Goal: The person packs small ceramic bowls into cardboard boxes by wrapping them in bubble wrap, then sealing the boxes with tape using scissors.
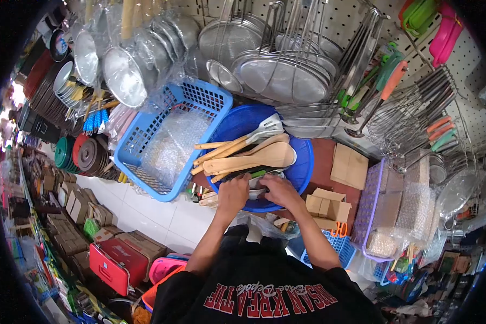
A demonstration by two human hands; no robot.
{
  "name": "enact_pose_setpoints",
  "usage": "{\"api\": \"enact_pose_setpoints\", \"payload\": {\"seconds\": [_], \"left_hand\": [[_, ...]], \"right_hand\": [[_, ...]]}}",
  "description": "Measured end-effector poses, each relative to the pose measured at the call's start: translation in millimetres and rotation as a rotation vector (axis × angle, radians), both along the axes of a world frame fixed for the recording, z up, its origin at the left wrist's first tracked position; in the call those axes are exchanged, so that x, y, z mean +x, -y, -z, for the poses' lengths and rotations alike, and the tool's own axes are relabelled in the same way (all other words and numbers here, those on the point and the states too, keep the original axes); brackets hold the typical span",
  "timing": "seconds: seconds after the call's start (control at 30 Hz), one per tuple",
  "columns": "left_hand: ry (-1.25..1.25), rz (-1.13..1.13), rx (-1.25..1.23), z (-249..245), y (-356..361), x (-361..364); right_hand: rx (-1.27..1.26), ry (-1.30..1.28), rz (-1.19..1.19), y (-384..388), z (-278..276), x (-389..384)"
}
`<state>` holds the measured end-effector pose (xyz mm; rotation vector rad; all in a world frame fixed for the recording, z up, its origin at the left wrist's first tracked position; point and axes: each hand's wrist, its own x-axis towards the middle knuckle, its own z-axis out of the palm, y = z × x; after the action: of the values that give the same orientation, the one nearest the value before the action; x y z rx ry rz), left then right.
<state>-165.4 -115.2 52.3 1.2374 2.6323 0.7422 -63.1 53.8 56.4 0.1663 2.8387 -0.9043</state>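
Note:
A round blue basket [305, 171] stands in front of me, holding wooden spoons [278, 155] and spatulas with wooden handles [270, 126]. Both of my hands are at its near side, over some metal utensils [256, 190]. My left hand [234, 193] has its fingers curled down at the left of these utensils. At their right is my right hand [279, 191], with bent fingers touching them. What either hand grips is too small and partly hidden to make out.
A rectangular blue basket [167, 190] with bubble wrap lies left of the round one. Strainers [283, 78] and ladles hang above. An open cardboard box [328, 208] and a purple basket [368, 216] are at the right. A red case [119, 263] is at the lower left.

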Motion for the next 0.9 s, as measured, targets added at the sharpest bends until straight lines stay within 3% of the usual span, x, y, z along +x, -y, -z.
{"api": "enact_pose_setpoints", "payload": {"seconds": [0.07,0.27,0.4,0.7,0.77,0.9], "left_hand": [[-0.009,-0.002,0.045,-3.0,-0.5,-0.1],[0.007,0.001,0.016,-2.2,-0.7,0.3],[-0.061,-0.006,0.024,6.1,-0.2,0.2],[-0.008,0.142,-0.069,7.1,3.9,-2.1],[0.000,0.181,-0.079,7.1,5.6,-2.2],[-0.038,0.056,-0.050,-2.3,1.5,1.8]], "right_hand": [[0.019,-0.097,-0.029,-2.0,11.3,3.6],[-0.164,0.061,-0.038,-16.1,-29.5,13.3],[-0.220,-0.055,0.103,-29.6,-46.7,30.0],[-0.061,-0.244,0.304,-52.2,-59.5,47.1],[-0.054,-0.194,0.297,-52.7,-55.6,46.6],[-0.063,-0.093,0.241,-44.4,-52.8,37.7]]}}
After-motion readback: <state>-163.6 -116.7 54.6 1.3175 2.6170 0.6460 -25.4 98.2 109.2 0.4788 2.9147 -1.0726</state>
